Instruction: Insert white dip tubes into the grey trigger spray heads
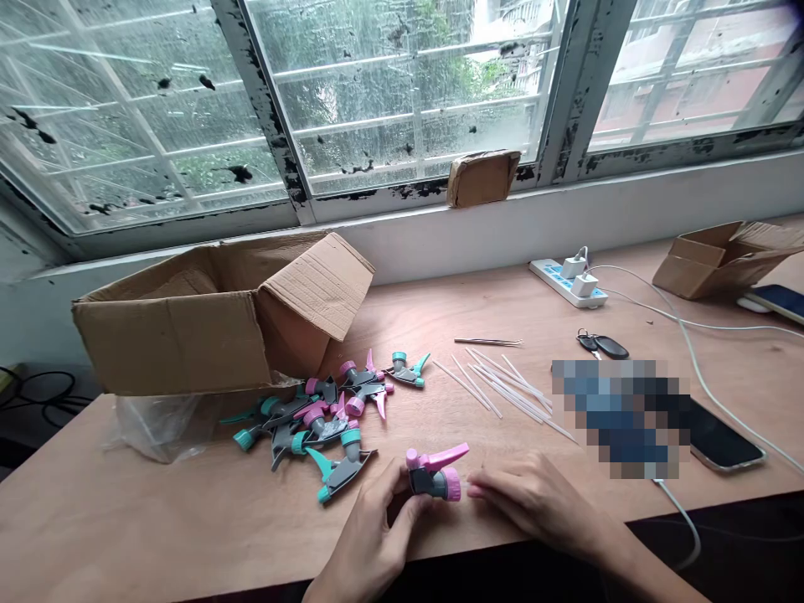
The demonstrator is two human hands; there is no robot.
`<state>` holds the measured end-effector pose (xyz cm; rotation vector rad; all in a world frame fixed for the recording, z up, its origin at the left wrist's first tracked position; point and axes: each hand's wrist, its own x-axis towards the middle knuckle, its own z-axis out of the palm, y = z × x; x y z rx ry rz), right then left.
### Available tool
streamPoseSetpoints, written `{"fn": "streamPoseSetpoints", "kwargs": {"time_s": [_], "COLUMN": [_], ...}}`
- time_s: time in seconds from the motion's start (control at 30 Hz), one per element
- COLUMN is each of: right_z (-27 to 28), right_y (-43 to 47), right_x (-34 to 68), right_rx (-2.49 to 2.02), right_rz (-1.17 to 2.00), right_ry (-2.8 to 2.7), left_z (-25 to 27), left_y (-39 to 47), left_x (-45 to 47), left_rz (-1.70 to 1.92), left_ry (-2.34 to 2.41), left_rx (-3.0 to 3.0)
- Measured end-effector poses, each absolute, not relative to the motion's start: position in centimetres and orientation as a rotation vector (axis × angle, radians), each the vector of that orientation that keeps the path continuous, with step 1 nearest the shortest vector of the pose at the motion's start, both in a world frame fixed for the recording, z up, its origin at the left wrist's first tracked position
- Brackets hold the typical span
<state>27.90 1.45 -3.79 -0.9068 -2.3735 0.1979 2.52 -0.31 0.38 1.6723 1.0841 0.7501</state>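
Left grip (384, 517) closed around a pink-and-gray trigger sprayer head (432, 481); right grip (531, 494) just beside its collar (452, 484), closure and hold impossible to tell.

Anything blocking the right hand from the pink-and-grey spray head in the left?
No obstacle visible. The left hand holds the spray head, its pink collar facing the right hand, fingertips close by. The loose white straws lie farther back, off that path.

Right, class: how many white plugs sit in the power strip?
2: the rear plug, nearer the window, and the front plug beside it, both in the power strip.
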Motion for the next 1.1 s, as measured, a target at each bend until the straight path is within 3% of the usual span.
{"fn": "streamPoseSetpoints", "kwargs": {"time_s": [0.43, 0.8, 0.9, 1.1], "right_z": [-4.0, -3.6, -2.6, 0.6], "right_y": [1.6, 1.7, 2.1, 5.9], "right_x": [27.7, 27.9, 30.6, 37.7], "right_rx": [-0.894, -0.818, -1.002, -1.830], "right_rz": [0.369, 0.000, -0.149, -0.443], "right_ry": [-2.262, -2.123, -1.993, -1.865], "left_z": [1.2, 1.4, 0.5, 0.3], "left_y": [-0.3, -0.1, -0.2, -0.6], "left_x": [2.2, 2.1, 2.0, 1.9], "left_rz": [0.710, 0.673, 0.679, 0.656], "left_ry": [1.052, 1.014, 0.976, 1.000], "left_rx": [1.576, 1.636, 1.604, 1.619]}}
